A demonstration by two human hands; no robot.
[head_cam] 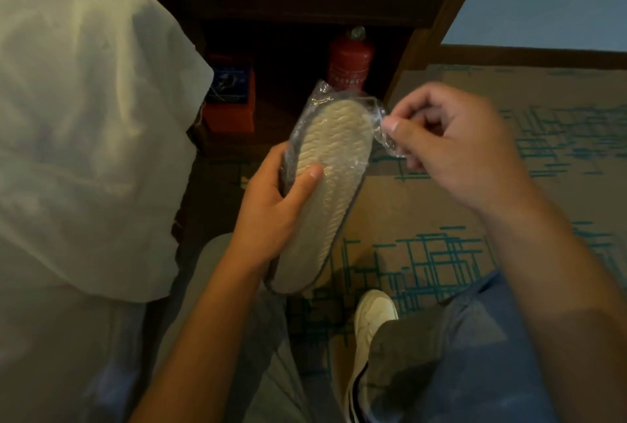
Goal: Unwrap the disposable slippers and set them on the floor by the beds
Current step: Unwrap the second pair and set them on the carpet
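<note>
Seemingly mid-unwrap, head view only. Held at centre of the frame: disposable slippers (pixel 327 181), sole side up, inside a clear plastic wrapper (pixel 381 127) gathered loose at the upper end; count within not readable, only one sole showing. Gripped along the left edge by the left hand (pixel 274 205), thumb pressed flat on the sole, fingers curled underneath and hidden. Pinched at the upper right corner by the right hand (pixel 451 148): thumb and forefinger closed on a twist of film, other fingers curled in behind.

Risks, judged from the hold: film stretching rather than tearing, so the pinch slipping off; a sharp tug pulling the whole pack out of the left grip and dropping it onto the patterned carpet (pixel 441 253) still wrapped; torn scraps of film left lying on the floor.

Containers: wrapper still enclosing the slippers, apparently opened only at the far end, if at all. Dark wooden recess (pixel 298 9) at upper centre holding a red fire extinguisher (pixel 349 63) and, left of it, an orange box (pixel 230 93); contents of the box not visible. White bedding (pixel 84 117) filling the left of the frame; white shoe (pixel 373 321) at lower centre.
</note>
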